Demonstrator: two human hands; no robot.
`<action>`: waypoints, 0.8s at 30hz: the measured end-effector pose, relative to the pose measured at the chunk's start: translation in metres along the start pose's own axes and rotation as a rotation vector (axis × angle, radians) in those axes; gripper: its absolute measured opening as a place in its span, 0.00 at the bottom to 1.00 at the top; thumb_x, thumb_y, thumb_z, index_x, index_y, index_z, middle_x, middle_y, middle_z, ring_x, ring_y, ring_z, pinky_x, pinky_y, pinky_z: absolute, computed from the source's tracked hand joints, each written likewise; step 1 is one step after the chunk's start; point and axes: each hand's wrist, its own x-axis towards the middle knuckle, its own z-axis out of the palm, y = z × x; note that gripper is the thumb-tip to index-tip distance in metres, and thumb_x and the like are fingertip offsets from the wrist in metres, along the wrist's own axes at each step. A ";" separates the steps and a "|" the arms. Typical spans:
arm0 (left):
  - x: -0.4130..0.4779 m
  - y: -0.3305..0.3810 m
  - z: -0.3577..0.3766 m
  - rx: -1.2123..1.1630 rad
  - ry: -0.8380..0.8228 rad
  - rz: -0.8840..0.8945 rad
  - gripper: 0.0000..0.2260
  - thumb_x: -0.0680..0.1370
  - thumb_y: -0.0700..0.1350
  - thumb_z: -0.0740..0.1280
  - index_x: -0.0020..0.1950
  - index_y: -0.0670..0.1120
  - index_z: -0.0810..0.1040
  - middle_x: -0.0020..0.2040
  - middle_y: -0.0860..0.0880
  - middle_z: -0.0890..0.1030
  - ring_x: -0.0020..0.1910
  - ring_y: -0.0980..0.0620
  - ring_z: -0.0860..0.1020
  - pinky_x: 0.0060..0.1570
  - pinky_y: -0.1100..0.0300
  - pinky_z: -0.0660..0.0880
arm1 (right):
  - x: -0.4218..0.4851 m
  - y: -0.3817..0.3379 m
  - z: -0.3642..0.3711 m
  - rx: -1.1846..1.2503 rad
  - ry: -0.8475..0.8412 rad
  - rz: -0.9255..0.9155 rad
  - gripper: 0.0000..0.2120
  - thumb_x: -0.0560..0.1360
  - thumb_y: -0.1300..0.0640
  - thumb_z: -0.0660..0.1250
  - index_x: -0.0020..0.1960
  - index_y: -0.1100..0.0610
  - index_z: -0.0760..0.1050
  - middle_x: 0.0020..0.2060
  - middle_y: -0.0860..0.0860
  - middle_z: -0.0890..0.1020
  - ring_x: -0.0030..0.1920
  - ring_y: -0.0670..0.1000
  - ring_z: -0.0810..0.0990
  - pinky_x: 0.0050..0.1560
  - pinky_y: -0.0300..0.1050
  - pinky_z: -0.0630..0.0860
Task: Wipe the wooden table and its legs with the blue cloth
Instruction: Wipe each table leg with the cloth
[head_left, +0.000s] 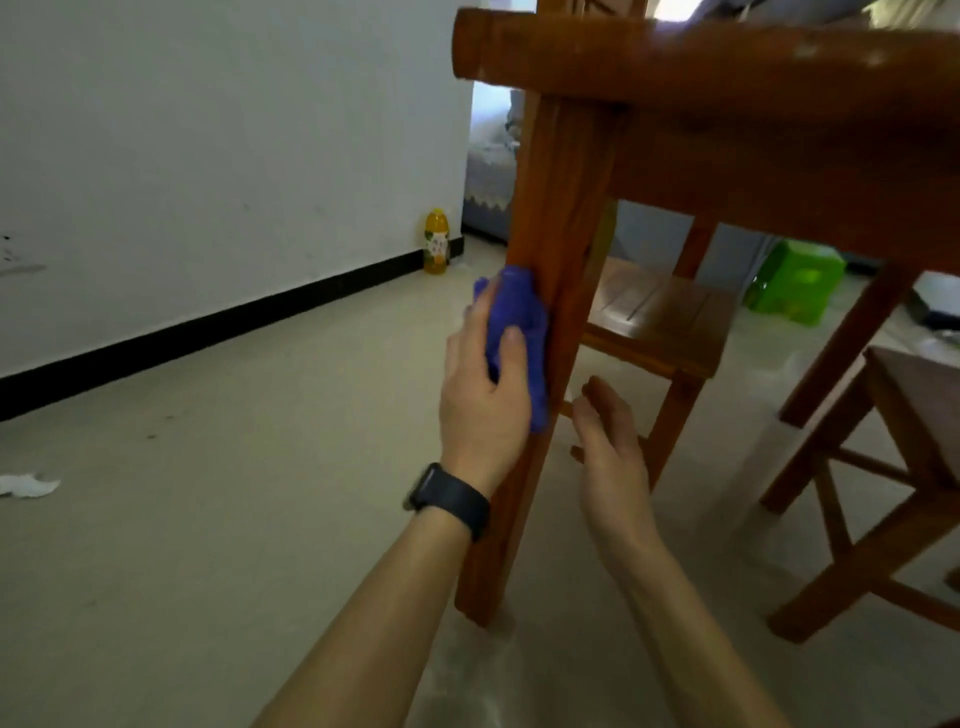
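Left hand presses blue cloth against table leg.

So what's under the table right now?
Under the table: a wooden stool, and farther back a green bin. Its apron and legs hide the rest.
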 end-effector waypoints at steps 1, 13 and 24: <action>-0.007 -0.001 0.014 0.024 0.003 0.016 0.21 0.83 0.56 0.55 0.75 0.66 0.56 0.70 0.55 0.65 0.60 0.60 0.71 0.54 0.66 0.71 | 0.003 -0.009 0.001 -0.017 -0.009 -0.029 0.17 0.83 0.46 0.56 0.71 0.39 0.62 0.49 0.22 0.71 0.50 0.25 0.73 0.50 0.29 0.71; -0.060 -0.145 -0.057 0.335 -0.319 -0.630 0.22 0.84 0.51 0.55 0.77 0.57 0.57 0.71 0.46 0.71 0.63 0.42 0.75 0.62 0.49 0.73 | 0.031 -0.063 0.032 -0.357 0.001 -0.233 0.36 0.74 0.34 0.59 0.77 0.38 0.48 0.73 0.40 0.66 0.72 0.47 0.67 0.69 0.52 0.66; 0.137 0.067 -0.016 -0.263 -0.230 -0.048 0.19 0.79 0.65 0.54 0.59 0.59 0.77 0.55 0.53 0.77 0.53 0.52 0.76 0.56 0.51 0.74 | 0.052 -0.043 0.055 -0.515 0.233 -0.429 0.26 0.83 0.43 0.48 0.79 0.43 0.47 0.69 0.34 0.67 0.67 0.34 0.69 0.66 0.35 0.69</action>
